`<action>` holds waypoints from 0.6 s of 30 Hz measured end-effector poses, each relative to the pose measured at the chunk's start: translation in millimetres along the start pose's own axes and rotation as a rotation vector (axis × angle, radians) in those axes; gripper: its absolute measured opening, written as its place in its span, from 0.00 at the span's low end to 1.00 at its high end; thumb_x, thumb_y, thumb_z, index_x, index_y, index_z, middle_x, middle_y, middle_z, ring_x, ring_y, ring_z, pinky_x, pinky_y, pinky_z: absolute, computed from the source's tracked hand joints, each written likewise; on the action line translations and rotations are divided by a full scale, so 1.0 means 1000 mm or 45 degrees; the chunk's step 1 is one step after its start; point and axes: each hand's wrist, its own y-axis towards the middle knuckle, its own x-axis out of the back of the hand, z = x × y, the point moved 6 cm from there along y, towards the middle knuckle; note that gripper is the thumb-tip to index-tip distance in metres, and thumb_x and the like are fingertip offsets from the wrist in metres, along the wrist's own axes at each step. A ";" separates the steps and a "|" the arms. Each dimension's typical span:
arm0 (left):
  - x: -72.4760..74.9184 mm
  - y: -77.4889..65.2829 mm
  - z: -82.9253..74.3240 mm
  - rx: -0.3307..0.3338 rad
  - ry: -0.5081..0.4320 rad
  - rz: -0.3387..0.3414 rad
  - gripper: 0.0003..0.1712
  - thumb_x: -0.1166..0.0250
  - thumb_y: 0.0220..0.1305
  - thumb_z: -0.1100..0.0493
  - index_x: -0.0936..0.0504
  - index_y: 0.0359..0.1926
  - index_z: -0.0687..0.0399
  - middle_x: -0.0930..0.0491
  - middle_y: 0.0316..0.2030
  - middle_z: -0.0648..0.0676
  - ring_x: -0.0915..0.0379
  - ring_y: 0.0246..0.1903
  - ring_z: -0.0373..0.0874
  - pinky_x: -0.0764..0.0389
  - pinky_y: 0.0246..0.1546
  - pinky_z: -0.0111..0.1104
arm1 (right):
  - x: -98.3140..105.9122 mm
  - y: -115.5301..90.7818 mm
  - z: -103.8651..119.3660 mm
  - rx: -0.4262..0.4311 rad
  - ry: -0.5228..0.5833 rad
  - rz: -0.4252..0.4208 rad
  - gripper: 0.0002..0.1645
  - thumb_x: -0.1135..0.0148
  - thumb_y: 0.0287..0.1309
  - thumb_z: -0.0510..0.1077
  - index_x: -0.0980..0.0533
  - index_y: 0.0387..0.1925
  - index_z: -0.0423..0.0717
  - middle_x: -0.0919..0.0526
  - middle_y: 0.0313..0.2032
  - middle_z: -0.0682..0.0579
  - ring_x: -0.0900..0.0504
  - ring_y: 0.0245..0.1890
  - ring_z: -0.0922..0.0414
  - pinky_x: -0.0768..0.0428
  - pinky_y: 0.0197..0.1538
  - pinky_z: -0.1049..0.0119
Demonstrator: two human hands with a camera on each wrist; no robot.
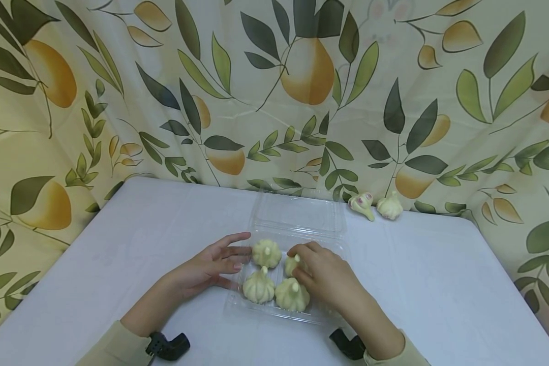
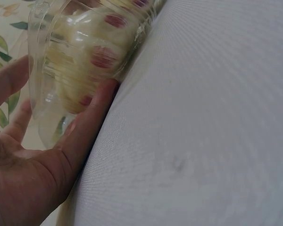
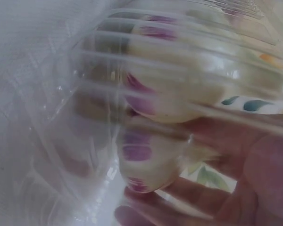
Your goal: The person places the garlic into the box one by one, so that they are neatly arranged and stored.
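A clear plastic clamshell container (image 1: 297,318) stands on the white table with its lid (image 1: 297,211) laid back. Inside sit a back-left garlic bulb (image 1: 267,253), a front-left garlic bulb (image 1: 258,287), a front-right garlic bulb (image 1: 293,296) and a back-right garlic bulb (image 1: 291,266). My right hand (image 1: 329,274) reaches over the container's right side, fingers curled round the back-right bulb, which it partly hides. At the container's left wall, my left hand (image 1: 208,268) has its fingers spread. Its thumb (image 2: 92,117) lies along the plastic in the left wrist view.
At the table's back edge, right of the lid, lie two more garlic bulbs, one tilted on its side (image 1: 361,205) and one beside it (image 1: 390,207). A fruit-patterned curtain (image 1: 274,127) hangs behind the white tabletop (image 1: 439,284).
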 end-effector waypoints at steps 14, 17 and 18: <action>0.000 -0.001 0.000 0.000 0.003 0.010 0.43 0.41 0.68 0.65 0.49 0.78 0.41 0.45 0.75 0.61 0.46 0.72 0.60 0.21 0.51 0.55 | -0.004 0.000 0.001 0.047 0.074 0.014 0.26 0.35 0.63 0.46 0.27 0.62 0.51 0.19 0.56 0.48 0.18 0.53 0.48 0.20 0.54 0.48; 0.000 -0.001 0.000 -0.002 0.004 0.011 0.43 0.41 0.68 0.65 0.49 0.78 0.41 0.45 0.75 0.61 0.46 0.73 0.59 0.20 0.51 0.55 | -0.005 0.000 0.002 0.060 0.074 0.013 0.26 0.35 0.64 0.45 0.27 0.63 0.51 0.20 0.57 0.48 0.18 0.53 0.48 0.20 0.54 0.49; 0.000 -0.001 0.000 -0.003 0.004 0.012 0.44 0.41 0.68 0.65 0.49 0.78 0.41 0.45 0.75 0.61 0.46 0.73 0.59 0.20 0.51 0.55 | -0.005 0.000 0.002 0.064 0.074 0.013 0.26 0.36 0.64 0.45 0.27 0.63 0.51 0.20 0.57 0.48 0.18 0.53 0.48 0.20 0.54 0.49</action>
